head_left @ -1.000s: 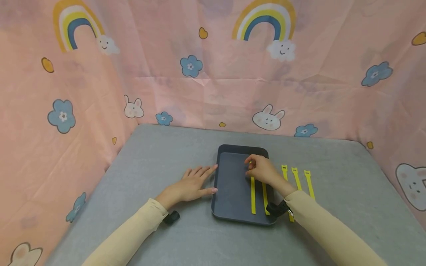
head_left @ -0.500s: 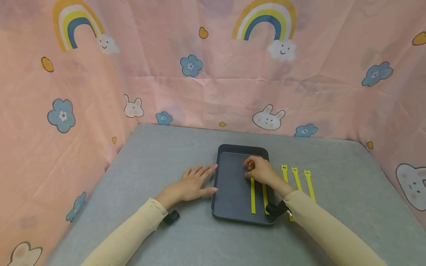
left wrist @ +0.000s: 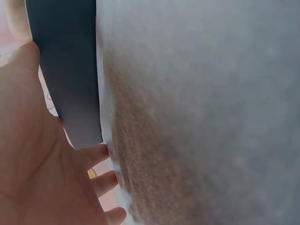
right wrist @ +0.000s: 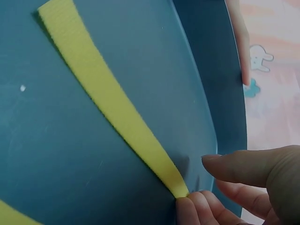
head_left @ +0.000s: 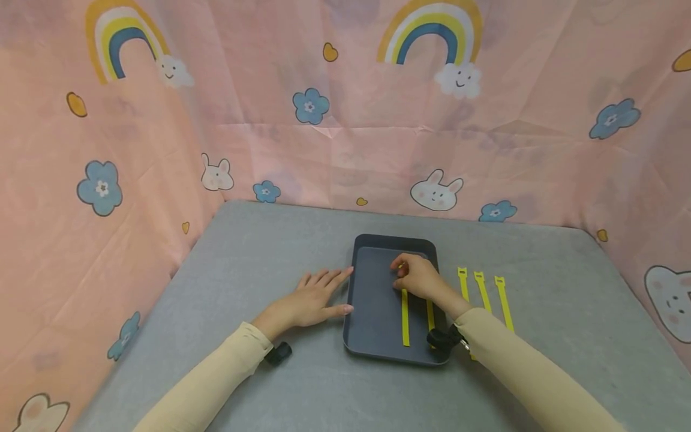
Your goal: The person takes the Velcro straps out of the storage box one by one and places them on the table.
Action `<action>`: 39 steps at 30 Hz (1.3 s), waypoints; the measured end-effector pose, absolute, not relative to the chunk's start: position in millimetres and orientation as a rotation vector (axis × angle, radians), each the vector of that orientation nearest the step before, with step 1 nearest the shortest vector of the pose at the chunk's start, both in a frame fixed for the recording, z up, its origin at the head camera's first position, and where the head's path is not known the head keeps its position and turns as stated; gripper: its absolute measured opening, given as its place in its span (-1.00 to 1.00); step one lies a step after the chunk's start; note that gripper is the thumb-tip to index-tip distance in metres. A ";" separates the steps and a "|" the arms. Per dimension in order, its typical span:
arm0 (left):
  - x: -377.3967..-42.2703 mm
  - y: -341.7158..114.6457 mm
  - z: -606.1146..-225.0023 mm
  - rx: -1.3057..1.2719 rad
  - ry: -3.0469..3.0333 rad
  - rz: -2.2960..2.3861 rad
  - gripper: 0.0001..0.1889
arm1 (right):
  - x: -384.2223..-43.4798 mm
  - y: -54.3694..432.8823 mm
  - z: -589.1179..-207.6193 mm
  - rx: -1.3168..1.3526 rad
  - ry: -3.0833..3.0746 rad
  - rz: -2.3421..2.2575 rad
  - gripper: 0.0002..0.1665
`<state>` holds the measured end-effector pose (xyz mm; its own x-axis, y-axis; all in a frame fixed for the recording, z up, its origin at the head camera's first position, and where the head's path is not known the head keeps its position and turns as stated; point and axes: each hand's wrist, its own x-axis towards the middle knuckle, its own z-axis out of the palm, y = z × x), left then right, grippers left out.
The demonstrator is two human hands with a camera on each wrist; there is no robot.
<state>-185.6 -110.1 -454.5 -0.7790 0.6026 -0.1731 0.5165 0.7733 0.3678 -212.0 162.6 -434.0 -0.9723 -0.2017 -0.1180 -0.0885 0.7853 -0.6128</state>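
In the head view my left hand (head_left: 305, 305) rests on the table, fingers spread and straight, thumb and index finger touching the left side of the dark grey tray (head_left: 372, 336). My right hand (head_left: 421, 279) reaches over the tray's interior. Its fingertips touch one end of a yellow strap (head_left: 405, 318) lying lengthwise there; in the right wrist view the thumb stands apart from that strap (right wrist: 112, 98). The strap's far part is mostly hidden by the hand. Another yellow strap (head_left: 430, 315) lies to its right in the tray, partly covered by the hand and wrist.
Right of the tray, yellow straps with slotted heads lie on the grey table (head_left: 572, 324), including the rightmost strap (head_left: 504, 303); the right forearm hides parts of them. A pink patterned cloth (head_left: 345, 150) surrounds the table at the back and sides.
My right hand has shifted slightly left, and the strap under its fingertips has slid left with it, away from the other strap. My left hand and the tray have stayed in place.
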 end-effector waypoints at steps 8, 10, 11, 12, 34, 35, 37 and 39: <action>-186.6 -109.6 -455.0 0.872 2.688 0.429 -0.13 | -212.2 156.8 -435.5 -0.278 2.786 -0.969 -0.61; -186.5 -109.6 -454.7 0.871 2.688 0.426 -0.13 | -212.4 155.5 -436.3 -0.286 2.783 -0.975 -0.60; -186.3 -109.5 -454.4 0.869 2.687 0.425 -0.13 | -212.6 154.8 -436.6 -0.289 2.781 -0.978 -0.60; -186.2 -109.5 -454.3 0.864 2.686 0.425 -0.13 | -212.6 153.9 -436.7 -0.290 2.777 -0.982 -0.60; -185.5 -110.6 -453.6 0.869 2.684 0.440 -0.12 | -220.0 166.8 -431.5 -0.286 2.759 -1.119 -0.61; -185.7 -110.5 -453.6 0.867 2.682 0.436 -0.12 | -220.5 167.8 -432.0 -0.273 2.756 -1.118 -0.60; -185.6 -110.0 -453.3 0.869 2.683 0.434 -0.12 | -221.8 169.6 -433.5 -0.249 2.757 -1.101 -0.58; -185.4 -109.7 -453.0 0.872 2.682 0.435 -0.12 | -222.6 170.7 -435.0 -0.229 2.765 -1.072 -0.56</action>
